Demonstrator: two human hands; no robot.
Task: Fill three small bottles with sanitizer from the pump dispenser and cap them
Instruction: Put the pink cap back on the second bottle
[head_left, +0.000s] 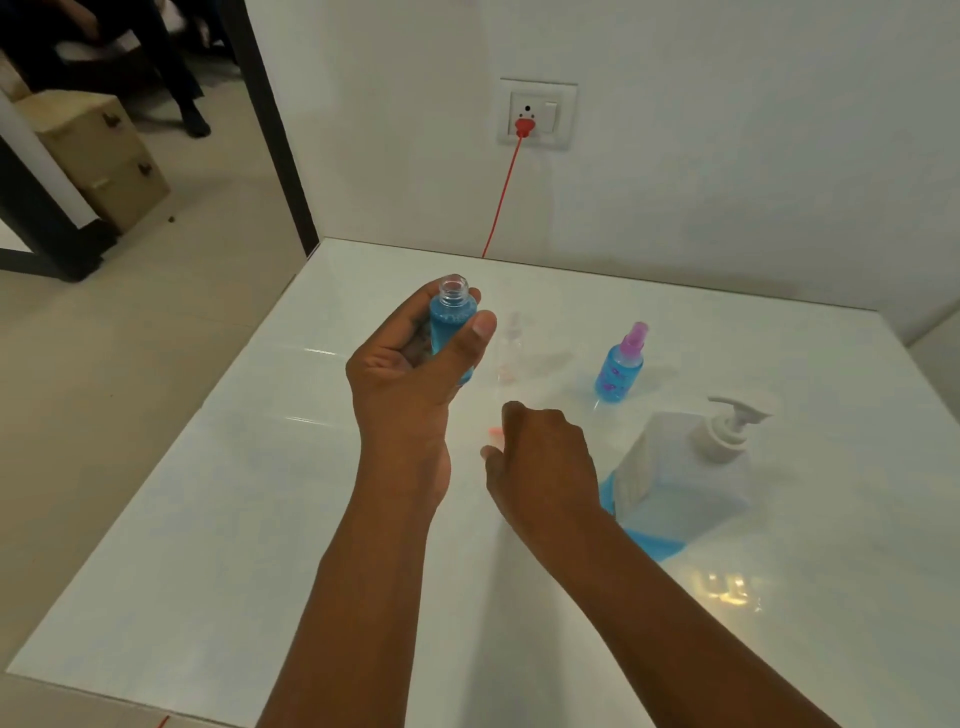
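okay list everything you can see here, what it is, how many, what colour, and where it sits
open small bottle: one, clear with blue liquid, uncapped, held above the table
capped small bottle: one, blue with pink sprayer, standing at the table's far right
empty small bottle: one, clear, faint, standing mid-table
pump dispenser: one, white pump, blue liquid low inside, right side
table: one, white, glossy
wall socket: one, white, with red plug and cable
left hand: grips the open small bottle
right hand: fingers curled, low over the table, what it holds hidden

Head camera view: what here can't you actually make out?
- Clear bottle: motion-blurred and faint; fill level unreadable.
- Right hand: seen from its back; fingertips hidden, so any cap beneath is unseen.
- Open bottle: lower body covered by left hand.
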